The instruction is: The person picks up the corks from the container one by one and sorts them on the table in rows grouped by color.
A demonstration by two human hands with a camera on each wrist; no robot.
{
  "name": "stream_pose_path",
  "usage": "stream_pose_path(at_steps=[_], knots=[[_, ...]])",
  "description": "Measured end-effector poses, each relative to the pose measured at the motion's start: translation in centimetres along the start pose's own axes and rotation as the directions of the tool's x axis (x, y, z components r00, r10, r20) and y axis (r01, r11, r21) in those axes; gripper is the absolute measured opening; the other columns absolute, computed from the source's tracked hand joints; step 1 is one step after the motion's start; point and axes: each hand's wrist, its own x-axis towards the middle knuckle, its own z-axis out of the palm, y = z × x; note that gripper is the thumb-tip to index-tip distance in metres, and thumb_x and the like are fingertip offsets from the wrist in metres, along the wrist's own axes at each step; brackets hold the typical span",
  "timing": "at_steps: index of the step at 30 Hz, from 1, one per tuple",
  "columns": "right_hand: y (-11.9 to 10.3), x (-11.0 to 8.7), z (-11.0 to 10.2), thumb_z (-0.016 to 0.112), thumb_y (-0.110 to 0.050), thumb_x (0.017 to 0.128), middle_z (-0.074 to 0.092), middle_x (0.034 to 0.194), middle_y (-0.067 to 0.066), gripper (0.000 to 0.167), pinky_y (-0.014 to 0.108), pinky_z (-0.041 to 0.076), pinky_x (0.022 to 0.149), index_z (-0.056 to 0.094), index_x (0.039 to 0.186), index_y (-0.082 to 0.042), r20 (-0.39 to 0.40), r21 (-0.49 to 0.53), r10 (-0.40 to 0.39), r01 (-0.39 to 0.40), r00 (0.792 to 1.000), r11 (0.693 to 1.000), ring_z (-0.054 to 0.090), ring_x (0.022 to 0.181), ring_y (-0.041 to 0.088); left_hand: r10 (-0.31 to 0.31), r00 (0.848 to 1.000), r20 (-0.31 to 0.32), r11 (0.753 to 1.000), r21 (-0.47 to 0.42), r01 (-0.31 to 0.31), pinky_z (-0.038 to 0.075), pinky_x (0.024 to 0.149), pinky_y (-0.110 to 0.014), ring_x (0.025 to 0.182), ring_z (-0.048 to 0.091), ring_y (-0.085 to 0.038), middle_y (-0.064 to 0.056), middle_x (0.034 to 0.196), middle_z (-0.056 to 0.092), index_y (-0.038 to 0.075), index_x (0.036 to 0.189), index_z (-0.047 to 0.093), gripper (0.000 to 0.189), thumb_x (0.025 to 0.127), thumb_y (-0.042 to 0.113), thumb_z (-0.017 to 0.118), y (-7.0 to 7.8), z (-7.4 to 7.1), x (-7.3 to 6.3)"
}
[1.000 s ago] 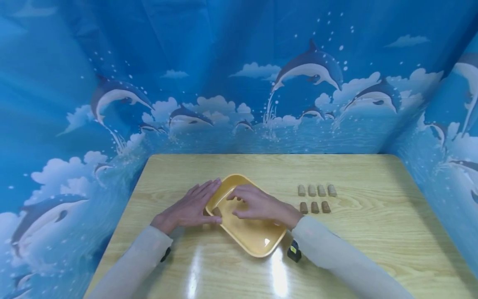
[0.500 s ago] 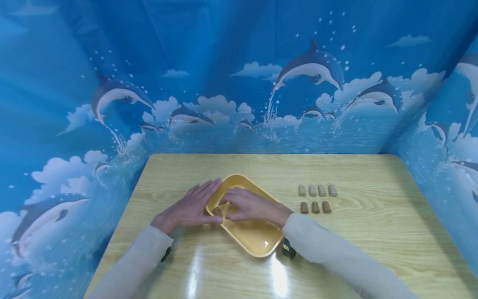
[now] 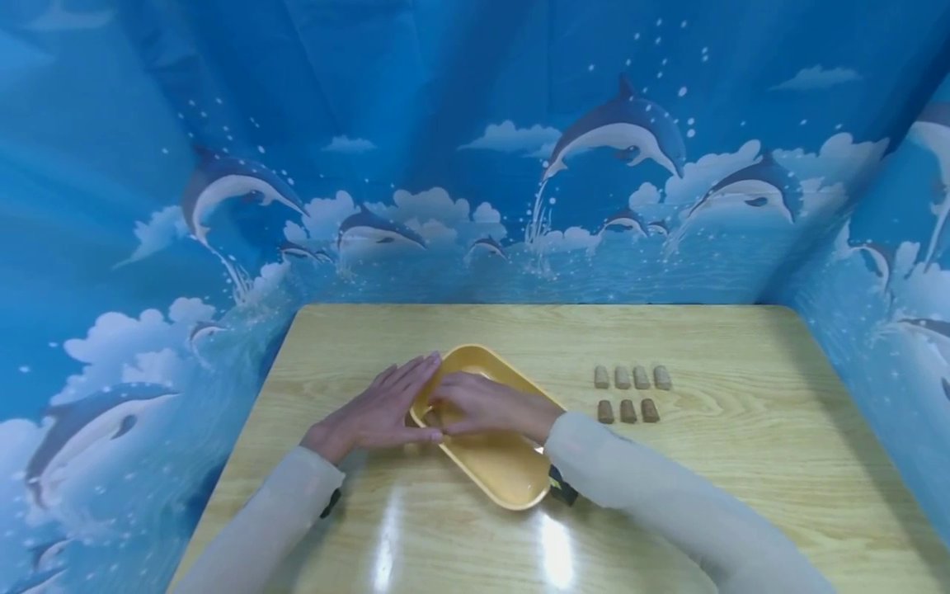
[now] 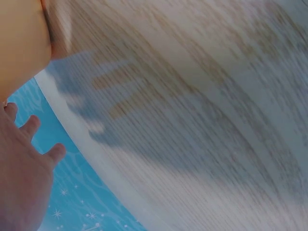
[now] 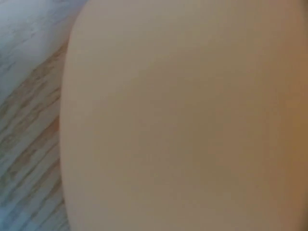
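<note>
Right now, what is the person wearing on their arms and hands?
Both arms are in long, pale cream sleeves that reach the wrists. The left hand and right hand are bare, with no gloves or rings showing. A small black device with a strap sits under the right wrist, and a dark strap shows at the left cuff.

Right hand (image 3: 486, 406) covers the left inner part of the yellow dish (image 3: 512, 478); its fingertips are hidden, so the grip can't be judged. The small brown piece under them doesn't show. Right wrist view is just a blurred dish wall (image 5: 192, 115), hand out of frame. Left wrist view is blurred, left hand (image 4: 19, 178) cut by the edge. Brown pieces (image 3: 627, 394) too small to identify.
</note>
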Motion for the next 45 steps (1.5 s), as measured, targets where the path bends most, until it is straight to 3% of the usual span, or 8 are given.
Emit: stream_pose_path(at_steps=[7, 14, 21, 27, 31, 36, 42, 45], knots=[[0.1, 0.4, 0.4, 0.077, -0.029, 0.102, 0.073, 0.137, 0.006, 0.044, 0.037, 0.054, 0.117, 0.070, 0.141, -0.010, 0.052, -0.065, 0.006, -0.003, 0.999, 0.998, 0.067, 0.131, 0.023, -0.003, 1.000, -0.006, 1.000, -0.001, 0.003, 0.007, 0.139, -0.059, 0.173, 0.003, -0.026, 0.011, 0.184, -0.006, 0.025, 0.177, -0.002, 0.119, 0.094, 0.085, 0.059, -0.2, 0.1, 0.0], [0.5, 0.0, 0.8, 0.074, -0.017, 0.102, 0.073, 0.137, 0.007, 0.039, 0.035, 0.052, 0.119, 0.070, 0.139, -0.009, 0.063, -0.036, -0.013, 0.015, 0.998, 0.999, 0.067, 0.132, 0.024, -0.006, 1.000, -0.010, 1.000, -0.011, 0.006, 0.008, 0.139, -0.059, 0.173, 0.004, -0.025, 0.011, 0.184, -0.006, 0.026, 0.177, -0.002, 0.119, 0.094, 0.081, 0.063, -0.2, 0.1, 0.1], [1.0, -0.8, 0.7, 0.081, -0.024, 0.098, 0.074, 0.112, -0.004, 0.018, 0.025, 0.059, 0.099, 0.076, 0.114, -0.017, 0.036, 0.035, 0.079, -0.080, 0.996, 0.996, 0.069, 0.105, 0.011, -0.001, 1.000, -0.020, 1.000, 0.006, 0.002, 0.009, 0.139, -0.059, 0.173, 0.004, -0.026, 0.010, 0.184, -0.005, 0.026, 0.177, -0.002, 0.119, 0.094, 0.080, 0.064, -0.3, 0.3, 0.1], [1.1, -1.4, 0.6, 0.079, -0.023, 0.100, 0.072, 0.129, 0.000, 0.031, 0.029, 0.056, 0.110, 0.076, 0.130, -0.016, 0.073, -0.035, 0.019, -0.017, 0.997, 0.999, 0.067, 0.121, 0.016, 0.006, 1.000, -0.017, 1.000, 0.001, -0.006, 0.009, 0.139, -0.059, 0.173, 0.003, -0.025, 0.012, 0.184, -0.007, 0.027, 0.177, -0.004, 0.118, 0.095, 0.080, 0.063, -0.5, 0.4, 0.1], [1.0, -1.9, 0.6, 0.078, -0.019, 0.101, 0.073, 0.119, -0.003, 0.019, 0.023, 0.056, 0.104, 0.080, 0.119, -0.017, 0.096, -0.031, -0.018, 0.021, 0.995, 0.999, 0.067, 0.110, 0.011, 0.001, 1.000, -0.019, 1.000, 0.000, -0.001, 0.009, 0.139, -0.059, 0.173, 0.003, -0.025, 0.012, 0.184, -0.006, 0.028, 0.177, -0.004, 0.118, 0.095, 0.080, 0.064, -0.6, 0.4, 0.2], [1.1, -2.6, 0.6, 0.077, -0.033, 0.103, 0.070, 0.107, -0.006, 0.017, 0.023, 0.057, 0.094, 0.079, 0.113, -0.019, 0.091, -0.059, 0.020, -0.014, 0.996, 0.998, 0.063, 0.098, 0.008, -0.001, 1.000, -0.021, 1.000, 0.002, 0.001, 0.010, 0.139, -0.060, 0.173, 0.004, -0.025, 0.011, 0.184, -0.005, 0.028, 0.177, -0.003, 0.119, 0.094, 0.080, 0.064, -0.6, 0.5, 0.2], [1.1, -3.7, 0.5, 0.072, -0.043, 0.105, 0.070, 0.113, -0.009, 0.030, 0.029, 0.057, 0.099, 0.076, 0.128, -0.024, 0.140, -0.057, 0.095, -0.087, 0.986, 0.995, 0.064, 0.106, 0.009, -0.003, 1.000, -0.020, 1.000, -0.002, 0.003, 0.010, 0.139, -0.060, 0.173, 0.004, -0.026, 0.012, 0.184, -0.006, 0.030, 0.177, -0.005, 0.119, 0.094, 0.081, 0.064, -0.5, 0.5, 0.1], [1.1, -4.3, 0.4, 0.070, -0.045, 0.107, 0.071, 0.119, -0.011, 0.035, 0.030, 0.057, 0.102, 0.073, 0.138, -0.029, 0.177, -0.042, 0.090, -0.084, 0.980, 0.996, 0.065, 0.113, 0.008, -0.001, 1.000, -0.023, 1.000, -0.006, 0.001, 0.009, 0.139, -0.060, 0.173, 0.003, -0.026, 0.012, 0.184, -0.007, 0.029, 0.177, -0.005, 0.119, 0.094, 0.080, 0.064, -0.5, 0.5, 0.1]])
